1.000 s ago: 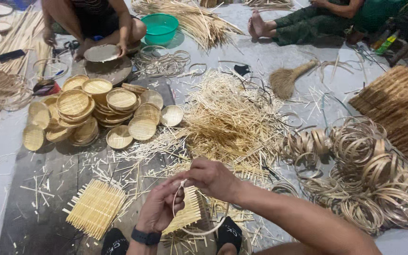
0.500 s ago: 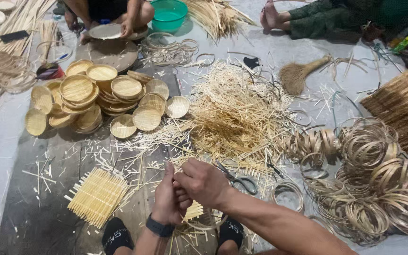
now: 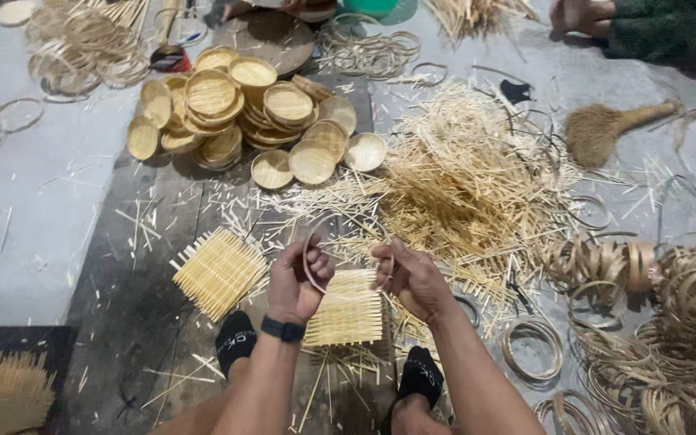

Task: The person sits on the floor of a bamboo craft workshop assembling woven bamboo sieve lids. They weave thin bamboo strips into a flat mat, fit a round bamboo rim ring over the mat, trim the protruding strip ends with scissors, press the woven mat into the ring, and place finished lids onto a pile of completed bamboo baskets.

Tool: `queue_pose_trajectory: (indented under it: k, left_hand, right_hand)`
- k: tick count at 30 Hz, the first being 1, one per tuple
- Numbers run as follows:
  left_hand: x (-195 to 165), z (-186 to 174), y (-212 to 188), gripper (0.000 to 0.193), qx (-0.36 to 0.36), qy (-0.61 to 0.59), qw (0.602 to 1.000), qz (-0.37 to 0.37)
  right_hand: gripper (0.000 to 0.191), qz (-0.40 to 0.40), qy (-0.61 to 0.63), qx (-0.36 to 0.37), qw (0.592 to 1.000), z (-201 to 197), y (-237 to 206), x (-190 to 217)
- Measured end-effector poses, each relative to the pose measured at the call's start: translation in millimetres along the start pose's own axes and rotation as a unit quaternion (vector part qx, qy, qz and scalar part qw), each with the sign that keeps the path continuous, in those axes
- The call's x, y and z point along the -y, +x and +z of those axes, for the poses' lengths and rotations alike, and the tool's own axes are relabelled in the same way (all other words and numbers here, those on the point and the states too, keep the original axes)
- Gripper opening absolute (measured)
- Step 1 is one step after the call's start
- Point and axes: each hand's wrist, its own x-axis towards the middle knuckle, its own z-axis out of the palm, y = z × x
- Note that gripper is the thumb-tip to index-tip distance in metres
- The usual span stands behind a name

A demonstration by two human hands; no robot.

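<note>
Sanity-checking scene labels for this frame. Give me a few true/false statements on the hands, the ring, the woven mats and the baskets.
1. Both hands, left hand and right hand, grip a thin bamboo ring. True.
2. A square woven mat lies under the ring. True.
3. The second woven mat lies right of the hands. False: it lies left.
4. The round baskets are heaped beside the feet. False: they lie farther up the floor.

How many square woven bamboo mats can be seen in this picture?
2. One woven mat lies on the dark floor left of the left hand. The other mat sits under both hands, between left and right hand. More may be hidden.
</note>
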Motion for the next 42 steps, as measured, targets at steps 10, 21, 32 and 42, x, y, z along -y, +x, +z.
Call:
queue_pose_trajectory:
  k: [10,21,32,42]
  left_hand:
    - [-2,-21,19,0.038,-0.07,0.173,0.975,-0.118]
    - [20,-58,32,0.034,-0.113,0.099,0.986,-0.079]
    - [65,-196,48,0.009,-0.227,0.647,0.7,0.199]
    - [73,-205,53,0.014,-0.307,0.719,0.621,0.056]
  right_hand:
    - [0.041,0.065,0.07,0.03,0.995,-19,22,-37]
    - [0.044,0.068,0.028,0.025,0.997,-54,45,-68]
    - [0.028,-0.006,-0.51,-0.256,0.821,-105,76,-158]
    - [0.022,-0.052,-0.568,-0.279,0.773,-124,83,-192]
